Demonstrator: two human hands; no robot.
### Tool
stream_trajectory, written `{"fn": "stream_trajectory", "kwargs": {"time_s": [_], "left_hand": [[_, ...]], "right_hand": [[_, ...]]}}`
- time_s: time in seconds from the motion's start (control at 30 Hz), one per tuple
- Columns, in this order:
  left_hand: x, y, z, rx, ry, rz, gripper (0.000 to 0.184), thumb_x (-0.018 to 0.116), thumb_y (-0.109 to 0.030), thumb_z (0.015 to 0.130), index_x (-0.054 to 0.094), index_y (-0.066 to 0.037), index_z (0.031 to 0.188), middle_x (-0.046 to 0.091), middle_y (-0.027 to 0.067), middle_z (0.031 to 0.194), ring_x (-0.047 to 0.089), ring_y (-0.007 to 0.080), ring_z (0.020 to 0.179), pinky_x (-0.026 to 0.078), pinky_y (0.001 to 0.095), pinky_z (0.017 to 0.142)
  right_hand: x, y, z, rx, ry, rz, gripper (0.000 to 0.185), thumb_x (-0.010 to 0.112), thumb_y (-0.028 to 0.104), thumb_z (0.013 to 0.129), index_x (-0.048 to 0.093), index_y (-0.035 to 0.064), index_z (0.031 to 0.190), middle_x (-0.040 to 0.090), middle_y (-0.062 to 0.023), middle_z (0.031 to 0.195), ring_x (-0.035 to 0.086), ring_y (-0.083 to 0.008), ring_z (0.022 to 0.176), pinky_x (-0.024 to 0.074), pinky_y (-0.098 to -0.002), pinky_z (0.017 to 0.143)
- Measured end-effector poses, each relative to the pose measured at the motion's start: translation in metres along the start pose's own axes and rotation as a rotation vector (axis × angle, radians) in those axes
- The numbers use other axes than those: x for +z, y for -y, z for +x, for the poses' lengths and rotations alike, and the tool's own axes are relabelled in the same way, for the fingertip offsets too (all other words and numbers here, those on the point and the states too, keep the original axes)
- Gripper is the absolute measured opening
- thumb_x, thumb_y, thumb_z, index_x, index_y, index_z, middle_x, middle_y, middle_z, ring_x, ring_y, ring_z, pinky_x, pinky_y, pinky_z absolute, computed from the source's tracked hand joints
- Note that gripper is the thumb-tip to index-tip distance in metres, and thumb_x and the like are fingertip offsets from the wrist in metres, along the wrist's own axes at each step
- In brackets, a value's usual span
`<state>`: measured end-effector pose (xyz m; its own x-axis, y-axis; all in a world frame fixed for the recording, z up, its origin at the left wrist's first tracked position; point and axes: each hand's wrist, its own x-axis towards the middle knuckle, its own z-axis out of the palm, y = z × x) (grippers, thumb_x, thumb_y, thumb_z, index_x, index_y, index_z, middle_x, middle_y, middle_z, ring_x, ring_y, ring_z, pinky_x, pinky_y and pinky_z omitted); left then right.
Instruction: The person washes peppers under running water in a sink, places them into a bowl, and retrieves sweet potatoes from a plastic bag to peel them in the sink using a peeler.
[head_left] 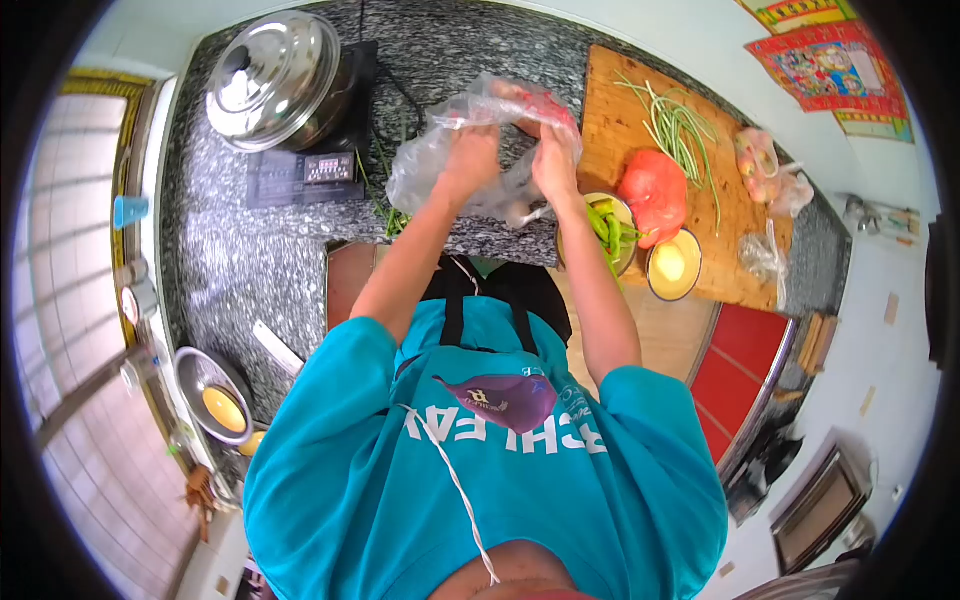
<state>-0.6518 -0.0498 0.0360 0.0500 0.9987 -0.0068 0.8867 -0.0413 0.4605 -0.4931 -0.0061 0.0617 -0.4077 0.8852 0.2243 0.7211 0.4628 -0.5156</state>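
Note:
A clear plastic bag (425, 150) with red print lies crumpled over the dark speckled counter, spread between both hands. My left hand (473, 158) holds its left part, fingertips partly hidden by the plastic. With fingers bent round its right edge, my right hand (553, 162) grips the bag near the red print. What the bag contains, if anything, I cannot make out. Just right of it is a wooden cutting board (615, 100). A bowl of green peppers (606, 228) stands close below my right hand. Some green stalks (390, 215) lie under the bag's left side.
On the board are long green beans (680, 125), a red plastic bag (655, 190) and other small bags (765, 165). A yellow bowl (673, 265) sits at its front edge. Left are a lidded steel pot (275, 80), an induction cooker (300, 180), a knife (277, 347) and a metal basin (190, 375).

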Motion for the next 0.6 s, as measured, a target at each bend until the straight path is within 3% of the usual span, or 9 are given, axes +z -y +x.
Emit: {"fn": "stream_trajectory", "kwargs": {"time_s": [0.1,0.17,0.2,0.27,0.4,0.5,0.53,0.57,0.6], "left_hand": [[-0.014,0.015,0.02,-0.049,0.19,-0.004,0.047,0.054,-0.005,0.08,0.053,0.003,0.126,0.057,0.0246,0.125,0.055,0.0381,0.115,0.038,0.0541,0.102],[-0.006,0.027,0.026,0.142,-0.177,-0.005,0.046,0.055,-0.005,0.081,0.054,0.001,0.126,0.061,0.0232,0.12,0.057,0.0367,0.113,0.039,0.0495,0.102],[-0.009,0.027,0.031,0.146,-0.174,-0.004,0.046,0.055,-0.005,0.081,0.054,0.001,0.126,0.061,0.0232,0.12,0.057,0.0367,0.113,0.039,0.0495,0.102],[-0.018,0.022,0.041,0.178,-0.035,-0.062,0.046,0.056,-0.005,0.081,0.055,0.0,0.127,0.061,0.0214,0.121,0.057,0.0359,0.113,0.042,0.0444,0.102],[-0.023,0.03,0.064,0.261,0.196,-0.181,0.045,0.052,-0.002,0.081,0.055,0.001,0.126,0.06,0.0196,0.122,0.055,0.0364,0.116,0.044,0.0392,0.101],[-0.028,0.043,0.081,0.058,0.388,0.011,0.046,0.05,-0.001,0.08,0.056,-0.001,0.126,0.058,0.0169,0.127,0.05,0.0337,0.123,0.037,0.0431,0.108],[-0.017,0.056,0.087,0.189,0.188,0.155,0.042,0.051,-0.003,0.08,0.059,-0.004,0.122,0.058,0.0143,0.127,0.049,0.0298,0.126,0.027,0.0478,0.113],[-0.005,0.067,0.093,0.319,-0.015,0.295,0.039,0.052,-0.005,0.081,0.062,-0.007,0.118,0.059,0.0117,0.127,0.047,0.0259,0.128,0.017,0.0525,0.117],[0.007,0.076,0.101,0.317,0.038,0.396,0.04,0.05,-0.007,0.082,0.061,-0.008,0.12,0.058,0.0107,0.129,0.042,0.0238,0.132,0.014,0.0543,0.117]], "right_hand": [[0.002,-0.004,0.016,0.119,0.024,-0.021,0.036,0.051,-0.005,0.08,0.057,-0.0052,0.116,0.062,-0.0284,0.107,0.057,-0.0444,0.102,0.0455,-0.0485,0.09],[0.002,0.007,0.024,0.046,-0.155,0.036,0.028,0.051,-0.002,0.082,0.062,-0.0013,0.108,0.063,-0.0274,0.1,0.058,-0.045,0.096,0.0465,-0.0493,0.087],[0.008,0.009,0.024,0.05,-0.158,0.035,0.028,0.051,-0.002,0.082,0.062,-0.0013,0.108,0.063,-0.0274,0.1,0.058,-0.045,0.096,0.0465,-0.0493,0.087],[0.024,0.003,0.019,0.243,0.127,0.153,0.03,0.05,-0.003,0.083,0.06,-0.0017,0.111,0.063,-0.0296,0.099,0.06,-0.0447,0.096,0.0471,-0.0501,0.086],[0.038,-0.015,0.03,0.227,0.131,0.049,0.028,0.055,0.002,0.085,0.06,-0.0011,0.112,0.064,-0.0276,0.098,0.061,-0.043,0.095,0.0491,-0.0492,0.085],[0.028,-0.025,0.045,0.307,0.121,-0.067,0.029,0.059,0.009,0.085,0.06,-0.0001,0.112,0.065,-0.025,0.099,0.062,-0.0413,0.094,0.05,-0.048,0.085],[0.024,-0.03,0.05,0.33,0.187,-0.145,0.035,0.066,0.018,0.084,0.06,0.001,0.114,0.065,-0.0222,0.104,0.063,-0.0384,0.097,0.0501,-0.0456,0.086],[0.024,-0.032,0.053,0.335,0.181,-0.146,0.035,0.066,0.018,0.084,0.06,0.001,0.114,0.065,-0.0222,0.104,0.063,-0.0384,0.097,0.0501,-0.0456,0.086],[0.022,-0.034,0.055,0.296,0.181,-0.149,0.039,0.069,0.022,0.082,0.061,0.0017,0.114,0.065,-0.0216,0.106,0.063,-0.0371,0.098,0.0506,-0.0447,0.086]]}}
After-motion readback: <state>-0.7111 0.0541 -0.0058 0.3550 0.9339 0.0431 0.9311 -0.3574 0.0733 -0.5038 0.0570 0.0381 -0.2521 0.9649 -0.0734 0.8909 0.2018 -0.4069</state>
